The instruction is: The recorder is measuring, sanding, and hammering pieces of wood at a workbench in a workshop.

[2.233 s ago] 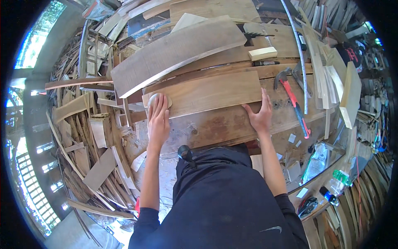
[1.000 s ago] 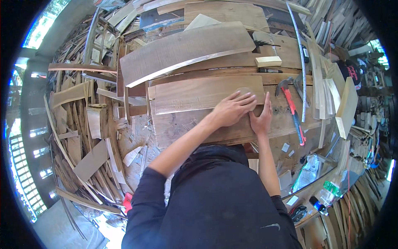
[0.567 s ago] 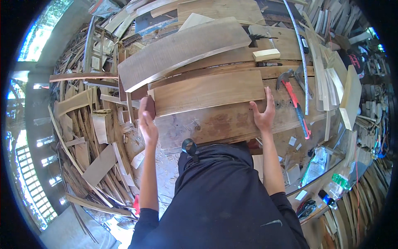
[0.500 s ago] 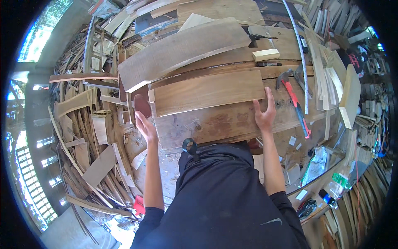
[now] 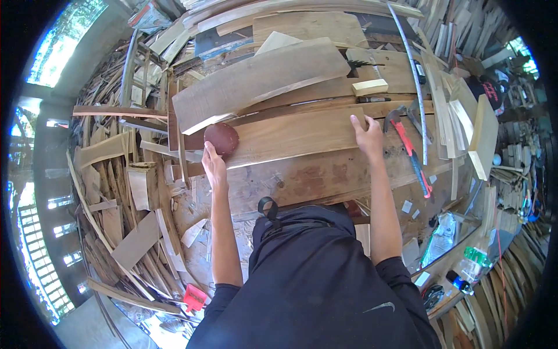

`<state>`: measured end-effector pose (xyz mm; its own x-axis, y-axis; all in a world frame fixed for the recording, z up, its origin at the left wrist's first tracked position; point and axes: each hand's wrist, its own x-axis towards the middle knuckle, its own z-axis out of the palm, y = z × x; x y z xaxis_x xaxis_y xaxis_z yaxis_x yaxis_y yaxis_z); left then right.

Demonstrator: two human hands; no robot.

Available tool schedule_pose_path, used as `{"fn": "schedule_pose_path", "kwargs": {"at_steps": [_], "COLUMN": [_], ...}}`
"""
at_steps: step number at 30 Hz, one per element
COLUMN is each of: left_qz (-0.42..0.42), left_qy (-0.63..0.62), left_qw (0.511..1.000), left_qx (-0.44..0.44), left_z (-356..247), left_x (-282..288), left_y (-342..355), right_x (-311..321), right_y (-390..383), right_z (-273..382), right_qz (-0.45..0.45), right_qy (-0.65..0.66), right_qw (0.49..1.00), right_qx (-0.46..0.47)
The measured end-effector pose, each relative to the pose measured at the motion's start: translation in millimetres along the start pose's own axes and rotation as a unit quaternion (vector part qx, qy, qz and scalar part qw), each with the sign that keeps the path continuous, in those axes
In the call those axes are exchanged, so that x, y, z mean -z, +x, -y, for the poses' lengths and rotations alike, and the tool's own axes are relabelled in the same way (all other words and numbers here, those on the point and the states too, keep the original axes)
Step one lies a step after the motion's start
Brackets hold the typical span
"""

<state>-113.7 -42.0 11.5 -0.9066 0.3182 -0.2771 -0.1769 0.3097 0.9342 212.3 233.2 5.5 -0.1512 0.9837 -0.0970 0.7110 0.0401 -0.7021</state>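
Note:
A round, reddish-brown sanding disc is pinched in the fingers of my left hand, its flat face turned up. It overlaps the left end of a flat, light-brown wooden board; whether it touches the wood I cannot tell. At the board's other end, my right hand grips the corner, thumb over the top face and fingers round the end. The board lies across a worn wooden workbench in front of me. A claw hammer with a red and black handle rests right of my right hand.
A wider grey-brown board lies slanted beyond the held one. Near it are a small pale wood block and a long metal ruler. Scrap wood heaps up on the left. A red plastic piece lies low at left.
My left hand has brought the sanding disc rightward over the board's left end and turned its face up. My right hand has closed from an open pose onto the board's right end.

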Motion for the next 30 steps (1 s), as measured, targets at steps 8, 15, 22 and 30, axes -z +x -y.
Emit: {"fn": "schedule_pose_path", "kwargs": {"at_steps": [8,15,22,30], "left_qz": [-0.011,0.023,-0.049,0.124], "left_qy": [-0.155,-0.081,0.076,0.363], "left_qw": [0.982,0.980,0.938,0.791], "left_qx": [-0.107,-0.178,-0.334,-0.478], "left_z": [-18,3,-54,-54], "left_x": [13,32,27,-39], "left_y": [-27,-23,-36,-46], "right_x": [13,6,10,6], "right_y": [-47,-62,-63,-73], "right_z": [2,-4,-8,-2], "right_qz": [-0.041,-0.073,-0.075,-0.114], "right_qy": [0.205,0.255,0.235,0.118], "right_qw": [0.976,0.958,0.962,0.968], "right_qx": [0.065,0.106,0.118,0.190]}}
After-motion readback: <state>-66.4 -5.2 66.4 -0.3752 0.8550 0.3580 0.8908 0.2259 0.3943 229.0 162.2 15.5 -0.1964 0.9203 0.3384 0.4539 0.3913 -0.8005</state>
